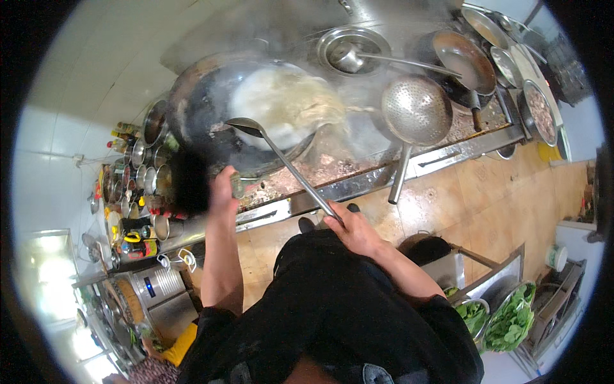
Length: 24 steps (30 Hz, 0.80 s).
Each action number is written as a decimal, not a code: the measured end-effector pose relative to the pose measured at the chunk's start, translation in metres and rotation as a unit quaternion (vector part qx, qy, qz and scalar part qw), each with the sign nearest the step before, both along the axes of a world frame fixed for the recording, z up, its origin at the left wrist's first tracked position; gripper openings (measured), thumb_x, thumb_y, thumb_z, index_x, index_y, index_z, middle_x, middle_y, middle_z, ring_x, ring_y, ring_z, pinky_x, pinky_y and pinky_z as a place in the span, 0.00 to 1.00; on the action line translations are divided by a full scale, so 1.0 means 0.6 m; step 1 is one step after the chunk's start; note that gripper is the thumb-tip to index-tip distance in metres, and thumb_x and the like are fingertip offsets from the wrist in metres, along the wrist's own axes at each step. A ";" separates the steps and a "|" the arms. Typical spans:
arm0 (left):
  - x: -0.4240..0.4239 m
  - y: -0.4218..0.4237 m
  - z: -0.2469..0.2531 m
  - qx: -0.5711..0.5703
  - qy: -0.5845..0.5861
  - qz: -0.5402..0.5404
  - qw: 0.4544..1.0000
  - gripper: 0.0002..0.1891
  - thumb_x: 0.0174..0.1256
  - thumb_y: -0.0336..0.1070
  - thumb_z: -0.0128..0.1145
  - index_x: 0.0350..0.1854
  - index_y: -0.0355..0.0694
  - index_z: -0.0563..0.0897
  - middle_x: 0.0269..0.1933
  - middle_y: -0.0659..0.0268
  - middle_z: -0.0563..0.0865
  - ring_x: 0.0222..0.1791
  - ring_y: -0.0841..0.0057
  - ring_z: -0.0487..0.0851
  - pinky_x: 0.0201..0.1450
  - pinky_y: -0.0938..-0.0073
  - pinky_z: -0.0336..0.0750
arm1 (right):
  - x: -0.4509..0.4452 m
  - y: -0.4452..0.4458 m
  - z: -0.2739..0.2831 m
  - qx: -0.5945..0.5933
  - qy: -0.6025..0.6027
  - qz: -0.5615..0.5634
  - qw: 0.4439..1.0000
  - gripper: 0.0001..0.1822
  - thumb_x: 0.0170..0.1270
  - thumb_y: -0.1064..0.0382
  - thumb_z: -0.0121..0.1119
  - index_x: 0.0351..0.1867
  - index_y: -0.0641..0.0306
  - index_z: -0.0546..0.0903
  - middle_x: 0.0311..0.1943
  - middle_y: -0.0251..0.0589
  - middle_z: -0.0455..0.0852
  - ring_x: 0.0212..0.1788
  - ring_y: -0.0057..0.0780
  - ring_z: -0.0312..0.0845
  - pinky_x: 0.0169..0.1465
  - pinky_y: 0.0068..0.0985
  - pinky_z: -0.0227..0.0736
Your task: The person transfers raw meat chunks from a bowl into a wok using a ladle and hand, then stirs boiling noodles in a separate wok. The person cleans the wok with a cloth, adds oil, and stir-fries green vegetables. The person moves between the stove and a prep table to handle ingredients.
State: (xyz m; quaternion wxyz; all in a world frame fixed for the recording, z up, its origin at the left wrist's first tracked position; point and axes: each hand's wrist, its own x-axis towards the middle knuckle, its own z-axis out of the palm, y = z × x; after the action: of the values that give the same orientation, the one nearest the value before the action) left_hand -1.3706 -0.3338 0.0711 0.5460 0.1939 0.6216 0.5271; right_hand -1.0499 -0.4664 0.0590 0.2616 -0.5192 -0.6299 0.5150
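My right hand point(357, 229) grips the handle end of a long metal ladle point(297, 175). The ladle's bowl reaches over a large blackened wok point(199, 108) on the range. Cloudy whitish liquid point(273, 103) steams in the wok, and a pale yellowish mass spreads past its right side. Near the wok's front left edge, my left hand point(221, 189) is closed around a greenish thing, perhaps a folded cloth. A dark, featureless shape beside that hand hides part of the wok's edge.
A perforated strainer point(417, 110) juts over the range's front edge point(436, 161). Behind it, a dipper point(348, 56) rests in a metal pot point(326, 38). Another wok point(465, 62) stands right. Seasoning bowls point(163, 177) crowd the left. Leafy greens point(511, 317) and a person's yellow sleeve point(182, 343) are behind.
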 end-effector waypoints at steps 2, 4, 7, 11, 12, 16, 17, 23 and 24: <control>0.035 -0.004 0.033 0.016 0.014 -0.002 1.000 0.09 0.63 0.26 0.53 0.44 0.28 0.78 0.46 0.52 0.83 0.43 0.54 0.87 0.44 0.33 0.86 | 0.001 0.002 -0.010 0.017 -0.003 0.001 1.000 0.25 0.77 0.53 0.53 0.69 0.63 0.69 0.37 0.65 0.85 0.42 0.64 0.82 0.45 0.51 0.77; 0.032 -0.010 0.037 0.038 0.002 -0.014 0.999 0.13 0.63 0.26 0.53 0.50 0.28 0.78 0.47 0.53 0.83 0.42 0.55 0.87 0.41 0.38 0.88 | 0.003 0.004 -0.009 0.027 -0.002 0.008 1.000 0.26 0.78 0.53 0.52 0.69 0.64 0.68 0.40 0.65 0.85 0.43 0.64 0.82 0.46 0.51 0.77; 0.046 -0.012 0.053 -0.015 0.047 0.012 0.999 0.13 0.64 0.26 0.53 0.50 0.29 0.78 0.46 0.54 0.83 0.42 0.56 0.87 0.40 0.44 0.89 | 0.009 0.009 -0.019 0.044 -0.005 0.011 0.999 0.26 0.78 0.53 0.52 0.69 0.64 0.69 0.37 0.65 0.85 0.42 0.64 0.82 0.45 0.51 0.77; 0.056 -0.017 0.052 0.023 0.043 -0.020 0.999 0.14 0.64 0.26 0.55 0.51 0.28 0.78 0.46 0.54 0.83 0.38 0.61 0.87 0.37 0.53 0.90 | 0.046 0.017 -0.019 0.085 -0.069 0.003 0.994 0.25 0.78 0.54 0.52 0.70 0.62 0.70 0.30 0.64 0.85 0.36 0.65 0.82 0.40 0.52 0.76; 0.051 -0.021 0.045 0.026 0.041 -0.016 0.999 0.14 0.64 0.26 0.55 0.51 0.27 0.78 0.46 0.54 0.83 0.38 0.61 0.87 0.36 0.55 0.90 | 0.065 0.019 -0.003 0.090 -0.095 0.011 0.991 0.25 0.77 0.54 0.52 0.70 0.62 0.71 0.29 0.64 0.84 0.34 0.64 0.82 0.38 0.52 0.76; 0.050 -0.024 0.034 0.018 0.067 -0.013 0.997 0.13 0.64 0.27 0.54 0.50 0.30 0.77 0.44 0.55 0.83 0.39 0.60 0.87 0.36 0.47 0.90 | 0.137 0.024 0.063 0.157 -0.145 0.025 0.977 0.24 0.74 0.60 0.56 0.70 0.58 0.72 0.26 0.61 0.84 0.29 0.60 0.82 0.33 0.49 0.75; 0.048 -0.026 0.028 0.014 0.071 -0.006 0.997 0.14 0.65 0.28 0.54 0.51 0.30 0.77 0.44 0.55 0.83 0.39 0.60 0.87 0.36 0.48 0.89 | 0.150 0.024 0.081 0.172 -0.158 0.029 0.972 0.25 0.73 0.62 0.57 0.70 0.57 0.73 0.26 0.61 0.84 0.28 0.58 0.82 0.33 0.49 0.75; 0.045 -0.043 0.010 0.031 0.032 0.034 0.998 0.14 0.63 0.24 0.54 0.51 0.27 0.79 0.45 0.56 0.84 0.38 0.64 0.87 0.32 0.60 0.87 | 0.167 0.038 0.133 0.163 -0.315 0.052 0.934 0.24 0.72 0.62 0.57 0.69 0.51 0.75 0.28 0.56 0.85 0.28 0.57 0.82 0.32 0.47 0.76; 0.035 -0.044 -0.004 0.025 0.015 0.024 0.999 0.15 0.63 0.25 0.54 0.52 0.28 0.78 0.46 0.56 0.84 0.39 0.64 0.86 0.33 0.59 0.88 | 0.159 0.044 0.130 0.163 -0.351 0.060 0.920 0.24 0.73 0.59 0.56 0.70 0.49 0.75 0.27 0.57 0.84 0.28 0.57 0.82 0.31 0.47 0.76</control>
State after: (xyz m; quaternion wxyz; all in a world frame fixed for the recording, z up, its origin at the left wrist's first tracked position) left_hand -1.3493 -0.3603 0.0688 0.5190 0.2003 0.6205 0.5527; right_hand -0.9547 -0.4401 0.1370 0.0740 -0.5782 -0.7864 0.2044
